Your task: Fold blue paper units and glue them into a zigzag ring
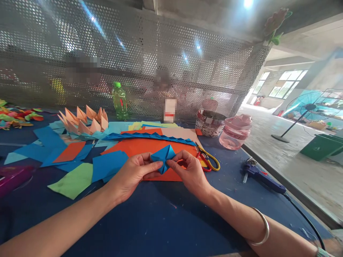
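A folded piece of blue paper (163,154) is held up between both hands, above orange sheets (139,147). My left hand (140,167) pinches its left side, thumb on the near face. On the opposite side, my right hand (189,169) grips it between thumb and fingers. Just behind lies a long strip of folded blue paper (150,136) with pointed peaks. Scissors (211,162) with yellow and red handles rest right beside my right hand. Blue paper squares (108,165) and a green sheet (72,181) lie left of my left hand.
A ring of peach folded paper (83,123), a green bottle (120,101), a round patterned container (210,123) and a pink plastic container (234,134) stand along the back. A glue gun (264,178) with a cord lies right. Perforated metal panels (128,46) rise behind the table.
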`<action>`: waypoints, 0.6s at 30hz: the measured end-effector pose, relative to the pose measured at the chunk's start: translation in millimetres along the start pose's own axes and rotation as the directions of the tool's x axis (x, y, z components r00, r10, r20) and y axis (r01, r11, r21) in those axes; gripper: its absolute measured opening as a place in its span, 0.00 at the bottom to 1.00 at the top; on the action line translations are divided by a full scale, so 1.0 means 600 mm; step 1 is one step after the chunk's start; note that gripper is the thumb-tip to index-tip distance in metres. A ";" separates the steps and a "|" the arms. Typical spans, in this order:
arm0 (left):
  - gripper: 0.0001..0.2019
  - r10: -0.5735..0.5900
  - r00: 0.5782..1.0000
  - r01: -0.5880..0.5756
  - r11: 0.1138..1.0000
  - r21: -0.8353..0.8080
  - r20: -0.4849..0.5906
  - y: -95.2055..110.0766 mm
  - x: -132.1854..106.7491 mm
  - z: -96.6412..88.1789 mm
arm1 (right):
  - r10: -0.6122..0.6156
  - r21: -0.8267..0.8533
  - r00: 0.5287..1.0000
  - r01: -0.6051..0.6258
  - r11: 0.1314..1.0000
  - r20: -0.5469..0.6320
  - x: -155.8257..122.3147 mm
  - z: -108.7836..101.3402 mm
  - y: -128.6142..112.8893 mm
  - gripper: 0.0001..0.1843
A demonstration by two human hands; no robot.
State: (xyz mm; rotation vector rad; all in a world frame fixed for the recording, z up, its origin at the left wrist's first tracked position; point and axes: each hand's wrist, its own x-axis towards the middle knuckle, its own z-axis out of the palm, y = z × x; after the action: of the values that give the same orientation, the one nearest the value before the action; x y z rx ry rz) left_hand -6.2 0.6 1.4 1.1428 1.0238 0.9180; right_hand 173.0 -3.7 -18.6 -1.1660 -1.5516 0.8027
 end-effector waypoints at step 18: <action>0.14 -0.024 0.999 0.019 0.993 0.113 0.046 -0.008 -0.003 0.014 | -0.029 0.020 0.999 0.029 0.999 -0.026 -0.008 0.001 -0.007 0.09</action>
State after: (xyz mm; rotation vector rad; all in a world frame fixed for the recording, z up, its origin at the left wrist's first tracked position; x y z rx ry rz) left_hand 1.3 -4.3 -2.3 1.2398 1.0578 0.8206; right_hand 171.4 -9.6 -16.5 -1.1326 -1.5328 0.7794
